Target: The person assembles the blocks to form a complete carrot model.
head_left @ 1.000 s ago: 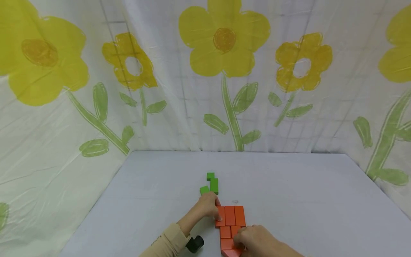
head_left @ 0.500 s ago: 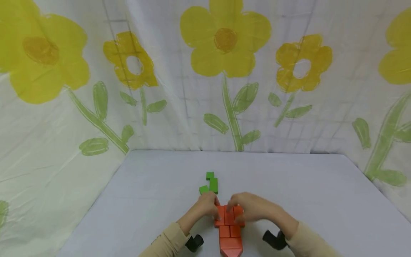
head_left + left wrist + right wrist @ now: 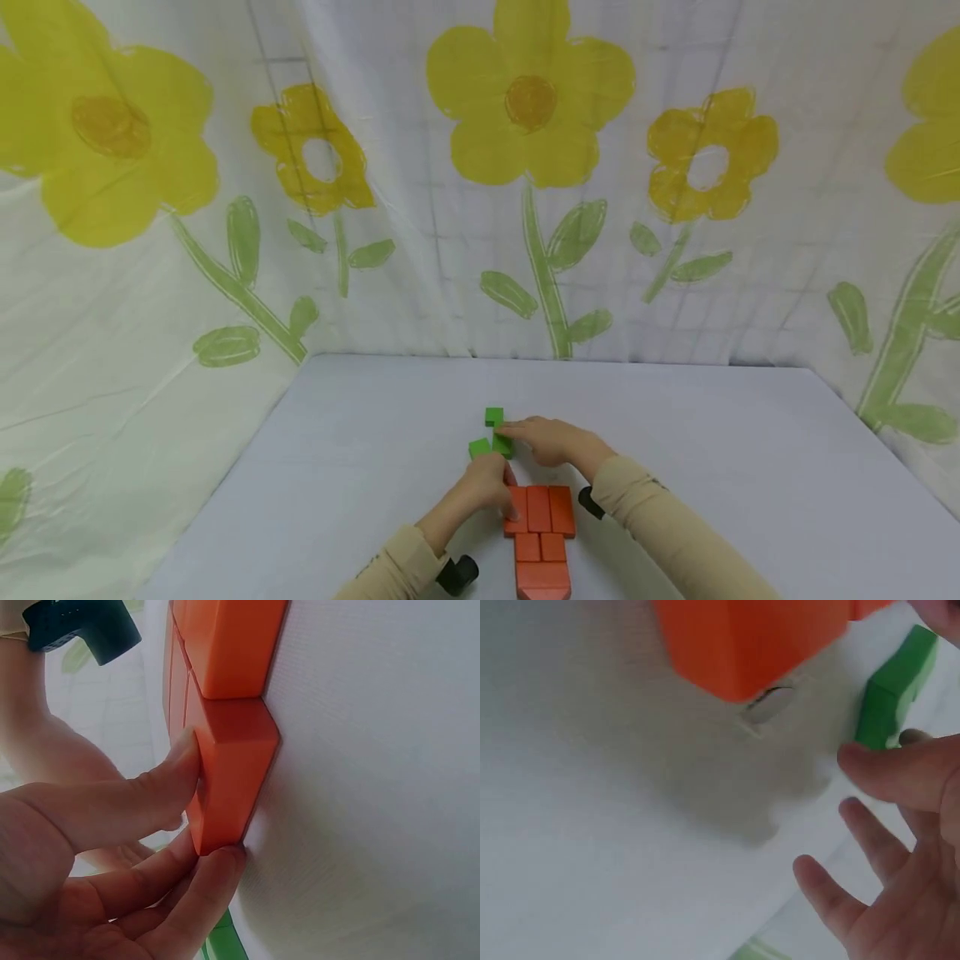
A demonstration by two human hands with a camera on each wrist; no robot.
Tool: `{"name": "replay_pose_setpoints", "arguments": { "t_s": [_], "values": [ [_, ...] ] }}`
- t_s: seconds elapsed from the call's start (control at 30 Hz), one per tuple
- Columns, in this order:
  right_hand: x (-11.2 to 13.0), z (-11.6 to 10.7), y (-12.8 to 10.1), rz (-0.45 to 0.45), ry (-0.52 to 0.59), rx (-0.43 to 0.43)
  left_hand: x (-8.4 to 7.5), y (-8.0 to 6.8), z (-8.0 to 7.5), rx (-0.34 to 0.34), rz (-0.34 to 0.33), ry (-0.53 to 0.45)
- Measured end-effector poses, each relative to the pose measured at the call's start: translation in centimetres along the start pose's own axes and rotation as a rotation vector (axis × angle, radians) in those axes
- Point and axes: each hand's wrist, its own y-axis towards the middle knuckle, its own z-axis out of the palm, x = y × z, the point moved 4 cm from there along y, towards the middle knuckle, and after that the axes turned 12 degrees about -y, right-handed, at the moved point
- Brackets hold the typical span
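Observation:
In the head view, my left hand pinches the left block of a row of orange blocks, thumb on its near part and fingers at its far end. The left wrist view shows this orange block between thumb and fingertips, flat on the table. Farther forward, my right hand reaches over a long green block, fingers extended. The right wrist view shows its fingers spread, with the thumb close to the green block; whether they touch cannot be told.
More orange blocks continue the shape toward me, ending in a tapered piece. A small green block and a tilted green one lie near the long one. The white table ends at a flower-printed curtain.
My right hand has left the near orange blocks, passed over the far row and come to the long green block. My left hand has stayed on its orange block.

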Motion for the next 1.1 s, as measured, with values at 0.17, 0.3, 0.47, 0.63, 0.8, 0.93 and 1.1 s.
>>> {"name": "replay_pose_setpoints", "arguments": {
  "t_s": [0.17,0.3,0.47,0.63,0.8,0.93,1.1],
  "values": [
    [0.1,-0.2,-0.3,-0.016,-0.164,-0.119,0.2,0.0,0.1,0.004,-0.008,-0.005],
    [-0.2,-0.3,-0.4,0.001,-0.28,-0.271,0.3,0.1,0.1,-0.012,-0.007,-0.009],
    [-0.9,0.1,-0.8,0.049,-0.222,-0.276,0.4,0.0,0.4,-0.023,-0.009,-0.005],
    [-1.2,0.3,-1.5,0.058,-0.058,-0.184,0.5,-0.1,0.4,-0.047,-0.017,-0.003],
    [-1.0,0.4,-2.2,0.006,0.15,-0.088,0.6,-0.2,0.2,-0.057,-0.025,-0.015],
    [-0.9,0.4,-2.6,-0.008,0.221,-0.071,0.6,-0.3,0.1,-0.063,-0.003,-0.001],
    [-1.0,0.5,-2.9,-0.002,0.26,-0.086,0.6,-0.4,-0.1,-0.073,0.012,0.009]
  ]
}}
